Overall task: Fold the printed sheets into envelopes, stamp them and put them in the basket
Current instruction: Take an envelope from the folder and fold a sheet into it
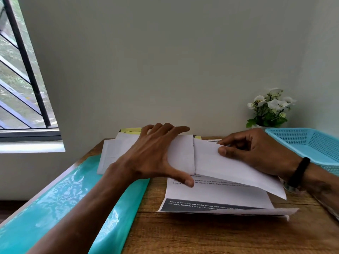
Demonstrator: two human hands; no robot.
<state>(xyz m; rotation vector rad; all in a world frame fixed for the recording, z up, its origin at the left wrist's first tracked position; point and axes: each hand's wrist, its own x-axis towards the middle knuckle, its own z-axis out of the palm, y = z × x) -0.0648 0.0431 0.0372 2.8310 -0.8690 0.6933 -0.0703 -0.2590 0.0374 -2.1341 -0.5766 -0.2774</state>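
A printed sheet (216, 195) lies on the wooden table (201, 235), its top part folded over toward me. My left hand (156, 154) presses flat on the left folded flap (180, 154), fingers spread, thumb on the printed text. My right hand (256, 154) pinches the right flap (229, 165) between thumb and fingers and holds it lifted and slanted over the sheet. More sheets lie stacked under the printed one. The blue mesh basket (308, 145) stands at the right edge of the table. No stamp is visible.
White envelopes (113, 153) and yellow paper (132, 130) lie behind my left hand against the wall. A glossy teal strip (64, 204) covers the table's left side. A pot of white flowers (269, 109) stands behind the basket. A window is at the left.
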